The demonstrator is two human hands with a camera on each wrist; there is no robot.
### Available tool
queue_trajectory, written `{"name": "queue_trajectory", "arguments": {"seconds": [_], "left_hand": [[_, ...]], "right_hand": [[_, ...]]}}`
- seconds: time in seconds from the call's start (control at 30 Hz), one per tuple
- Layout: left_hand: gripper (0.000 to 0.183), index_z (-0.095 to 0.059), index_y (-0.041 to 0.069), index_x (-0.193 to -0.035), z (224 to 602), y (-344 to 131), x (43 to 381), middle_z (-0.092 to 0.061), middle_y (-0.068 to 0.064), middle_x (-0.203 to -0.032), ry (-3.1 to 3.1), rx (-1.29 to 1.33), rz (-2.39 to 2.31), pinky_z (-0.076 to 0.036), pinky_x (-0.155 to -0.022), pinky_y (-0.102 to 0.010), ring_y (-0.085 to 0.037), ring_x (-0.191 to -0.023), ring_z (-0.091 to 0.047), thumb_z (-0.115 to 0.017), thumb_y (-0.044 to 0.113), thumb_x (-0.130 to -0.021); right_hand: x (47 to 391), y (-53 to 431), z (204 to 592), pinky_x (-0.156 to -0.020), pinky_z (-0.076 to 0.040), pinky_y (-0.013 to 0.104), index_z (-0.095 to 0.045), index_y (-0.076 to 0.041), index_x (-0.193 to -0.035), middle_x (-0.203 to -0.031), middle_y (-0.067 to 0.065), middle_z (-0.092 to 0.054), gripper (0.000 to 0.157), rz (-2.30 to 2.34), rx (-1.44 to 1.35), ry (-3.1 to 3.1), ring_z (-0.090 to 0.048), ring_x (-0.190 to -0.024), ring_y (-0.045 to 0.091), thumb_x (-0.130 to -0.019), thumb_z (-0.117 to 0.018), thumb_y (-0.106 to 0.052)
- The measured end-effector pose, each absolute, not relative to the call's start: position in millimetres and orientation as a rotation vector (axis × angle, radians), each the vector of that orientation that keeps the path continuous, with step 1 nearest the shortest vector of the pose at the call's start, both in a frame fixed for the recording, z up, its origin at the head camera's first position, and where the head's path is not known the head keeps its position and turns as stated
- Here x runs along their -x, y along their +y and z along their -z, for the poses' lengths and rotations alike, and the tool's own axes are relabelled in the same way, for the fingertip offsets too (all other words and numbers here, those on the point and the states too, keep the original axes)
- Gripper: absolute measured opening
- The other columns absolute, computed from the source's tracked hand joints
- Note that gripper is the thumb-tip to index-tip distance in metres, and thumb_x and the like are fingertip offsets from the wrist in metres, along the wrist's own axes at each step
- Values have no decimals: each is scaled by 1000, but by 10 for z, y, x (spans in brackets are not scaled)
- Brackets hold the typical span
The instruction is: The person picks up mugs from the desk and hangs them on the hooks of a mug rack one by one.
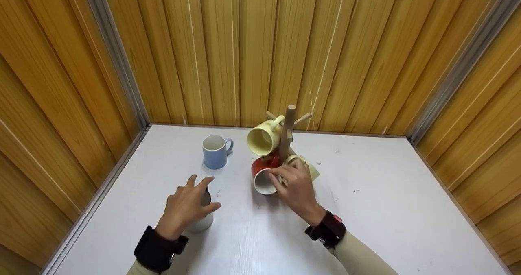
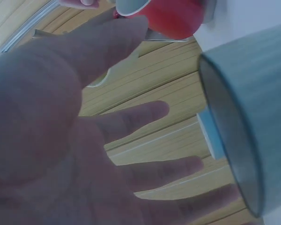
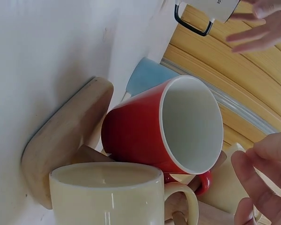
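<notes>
My left hand [image 1: 185,208] hovers over a white mug [image 1: 202,224] with a dark rim, fingers spread. In the left wrist view that mug [image 2: 267,108] stands apart from the fingers. My right hand [image 1: 295,185] is at a wooden mug tree [image 1: 287,132], in front of the lower cream mug [image 1: 312,171] and beside a red mug [image 1: 259,165]. Its fingers [image 3: 260,192] are loosely bent with nothing visible between them in the right wrist view. The red mug [image 3: 140,126] hangs tilted by its handle. A second cream mug [image 1: 264,136] hangs higher on the tree.
A blue mug [image 1: 215,157] stands upright on the white table [image 1: 366,210], left of the tree, its handle to the right. Wood-panelled walls [image 1: 260,55] enclose the table at the back and both sides. Some upper pegs [image 1: 303,118] of the tree are bare.
</notes>
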State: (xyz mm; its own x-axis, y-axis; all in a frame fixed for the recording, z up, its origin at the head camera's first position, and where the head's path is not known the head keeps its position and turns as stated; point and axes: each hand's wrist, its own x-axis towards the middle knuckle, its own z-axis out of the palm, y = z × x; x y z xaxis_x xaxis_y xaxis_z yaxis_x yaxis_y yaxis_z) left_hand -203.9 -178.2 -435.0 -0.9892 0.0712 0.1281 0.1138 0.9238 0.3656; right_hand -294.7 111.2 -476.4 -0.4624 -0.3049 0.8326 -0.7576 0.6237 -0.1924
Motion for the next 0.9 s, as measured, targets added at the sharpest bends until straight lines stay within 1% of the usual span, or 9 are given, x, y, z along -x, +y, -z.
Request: {"name": "queue_trajectory", "arguments": {"seconds": [0.1,0.23,0.3,0.37,0.63,0.9], "left_hand": [[68,-62,15,-139,4410,-1800,2021,-53,-31,-140,-2982,129,541,-54,-71,-67,-54,-104,-61,-85,42,-81],[58,-66,14,-130,4494,-1836,2034,-61,-26,-122,-2962,129,526,-55,-65,-61,-47,-94,-62,-87,37,-81],[53,-68,14,-126,4535,-1856,2043,-62,-24,-113,-2949,125,530,-55,-61,-57,-44,-88,-62,-88,33,-80],[52,-68,14,-124,4565,-1870,2050,-61,-22,-109,-2947,119,543,-55,-60,-55,-41,-86,-62,-88,31,-80],[51,-68,14,-120,4635,-1884,2065,-60,-21,-103,-2921,115,558,-55,-58,-53,-39,-85,-61,-90,29,-76],[52,-68,17,-120,4682,-1897,2074,-61,-19,-107,-2909,114,548,-54,-57,-52,-38,-87,-62,-90,31,-75]], "right_hand": [[2941,1148,4782,-77,-39,39,-81,-13,-92,-85,-4,-74,10,-703,-834,-2032,-51,-82,21,-83,-86,-14],[2934,1173,4802,-76,-39,38,-81,-13,-91,-85,-3,-74,12,-701,-831,-2026,-52,-83,21,-81,-87,-14],[2926,1177,4820,-75,-38,37,-81,-14,-91,-85,-3,-74,12,-699,-828,-2030,-52,-83,20,-81,-88,-14],[2919,1182,4842,-73,-38,36,-81,-15,-91,-85,-4,-74,12,-696,-827,-2029,-51,-83,19,-81,-88,-15],[2910,1213,4886,-71,-37,35,-81,-15,-90,-86,-5,-74,11,-689,-825,-2048,-50,-83,18,-81,-87,-16],[2918,1228,4931,-71,-37,36,-81,-16,-90,-85,-6,-73,11,-695,-828,-2030,-50,-79,17,-81,-87,-13]]}}
